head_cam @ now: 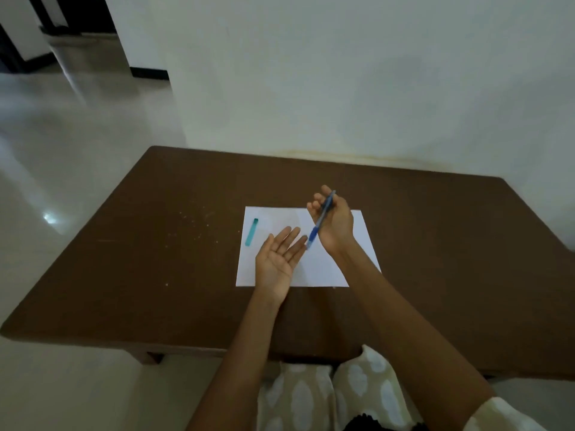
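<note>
Blue pen [320,223], pinched in my right grip [337,227] over the far half of the paper [326,270], tip beside my spread left grip [280,258]; I should press that palm flat on the paper first.

Forearm and right grip [334,227] covering near right corner of paper [323,269]; left grip [278,259] hiding part of its near edge. Motion blurring pen [319,225], tip unclear. Softness leaving teal strip [251,232] too small to identify. Frame's right edge cutting off tabletop [155,244].
</note>
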